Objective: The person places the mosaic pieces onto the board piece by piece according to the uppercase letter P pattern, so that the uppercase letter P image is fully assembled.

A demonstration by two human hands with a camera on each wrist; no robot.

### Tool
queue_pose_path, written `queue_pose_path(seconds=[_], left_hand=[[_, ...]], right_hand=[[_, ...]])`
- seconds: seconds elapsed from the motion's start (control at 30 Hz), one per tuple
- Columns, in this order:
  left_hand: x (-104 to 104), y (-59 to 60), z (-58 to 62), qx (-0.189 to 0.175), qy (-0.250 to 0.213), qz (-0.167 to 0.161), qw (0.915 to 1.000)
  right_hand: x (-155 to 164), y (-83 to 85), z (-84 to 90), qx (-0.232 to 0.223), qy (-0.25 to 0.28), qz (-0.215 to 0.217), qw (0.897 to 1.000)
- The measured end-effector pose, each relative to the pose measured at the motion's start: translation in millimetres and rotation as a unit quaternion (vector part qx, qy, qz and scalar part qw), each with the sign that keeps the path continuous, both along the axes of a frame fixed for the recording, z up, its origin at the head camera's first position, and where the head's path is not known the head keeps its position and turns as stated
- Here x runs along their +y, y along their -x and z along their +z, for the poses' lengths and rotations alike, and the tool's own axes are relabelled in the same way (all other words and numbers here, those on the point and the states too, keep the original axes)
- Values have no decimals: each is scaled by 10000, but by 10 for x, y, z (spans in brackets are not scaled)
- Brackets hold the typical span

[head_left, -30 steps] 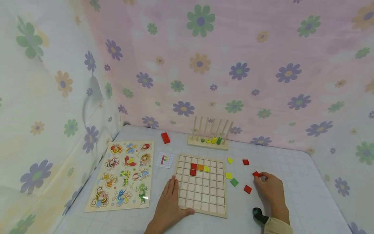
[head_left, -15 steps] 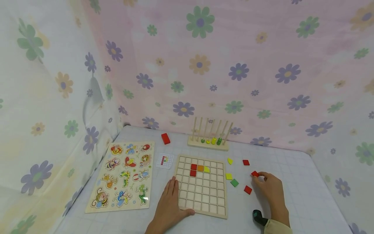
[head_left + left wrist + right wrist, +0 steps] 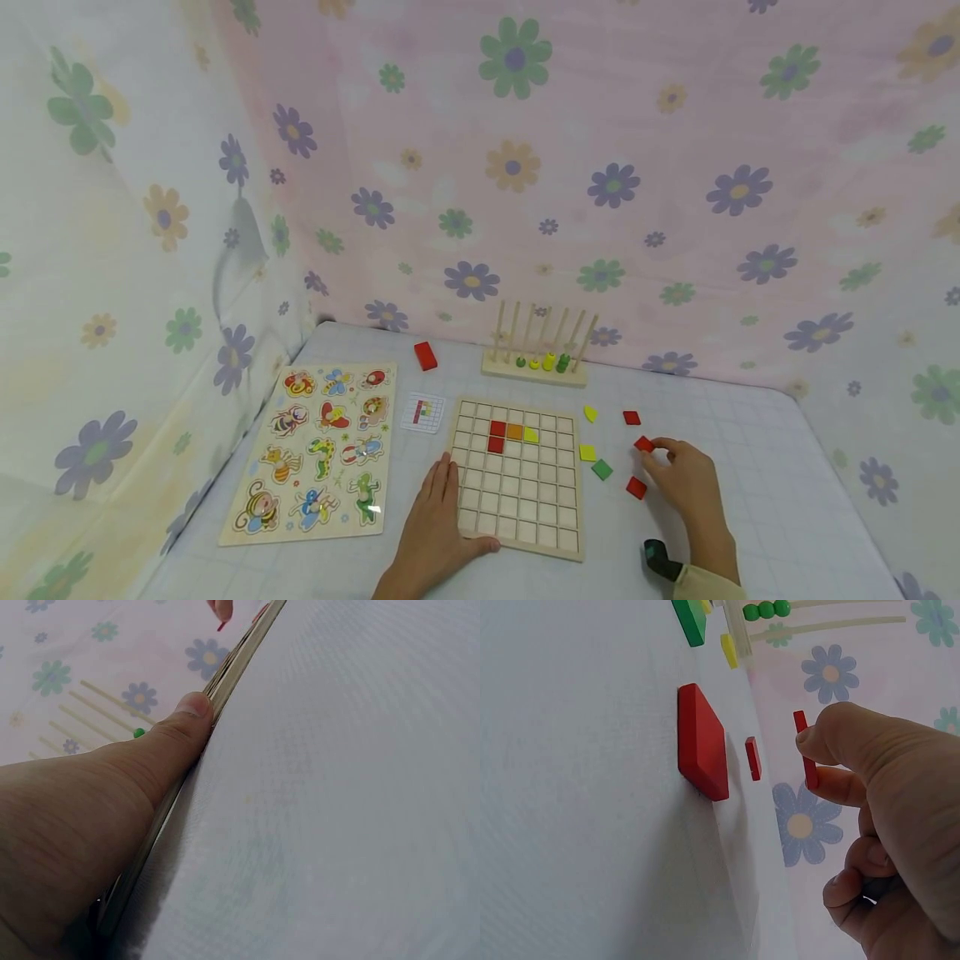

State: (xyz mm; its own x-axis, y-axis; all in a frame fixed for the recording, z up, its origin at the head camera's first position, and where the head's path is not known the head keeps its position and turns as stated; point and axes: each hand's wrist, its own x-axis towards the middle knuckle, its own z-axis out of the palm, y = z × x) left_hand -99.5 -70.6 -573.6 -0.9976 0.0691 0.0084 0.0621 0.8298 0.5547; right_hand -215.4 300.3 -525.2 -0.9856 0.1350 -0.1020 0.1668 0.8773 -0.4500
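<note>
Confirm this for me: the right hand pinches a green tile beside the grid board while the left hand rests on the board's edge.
Wrong colour: the right hand pinches a red tile, as the right wrist view shows. The left hand does rest on the edge of the grid board.

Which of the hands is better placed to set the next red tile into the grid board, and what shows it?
Probably the right hand: it pinches a red tile lifted off the table. The left hand lies flat at the grid board's near-left edge, steadying it.

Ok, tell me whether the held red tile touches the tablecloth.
Apart: the right wrist view shows the red tile pinched in the right hand, clear of the tablecloth.
</note>
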Motion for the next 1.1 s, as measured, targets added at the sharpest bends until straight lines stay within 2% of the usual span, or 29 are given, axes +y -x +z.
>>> queue_pose_path(seconds=[0.33, 0.73, 1.1], left_hand=[[-5, 2, -9, 2, 45, -6, 10000], [4, 5, -17, -3, 39, 5, 10000], [6, -1, -9, 43, 23, 35, 10000]], right_hand=[[-127, -46, 37, 56, 26, 126, 9999], [-329, -97, 72, 355, 81, 393, 9986], [-585, -125, 63, 791, 52, 884, 9929]])
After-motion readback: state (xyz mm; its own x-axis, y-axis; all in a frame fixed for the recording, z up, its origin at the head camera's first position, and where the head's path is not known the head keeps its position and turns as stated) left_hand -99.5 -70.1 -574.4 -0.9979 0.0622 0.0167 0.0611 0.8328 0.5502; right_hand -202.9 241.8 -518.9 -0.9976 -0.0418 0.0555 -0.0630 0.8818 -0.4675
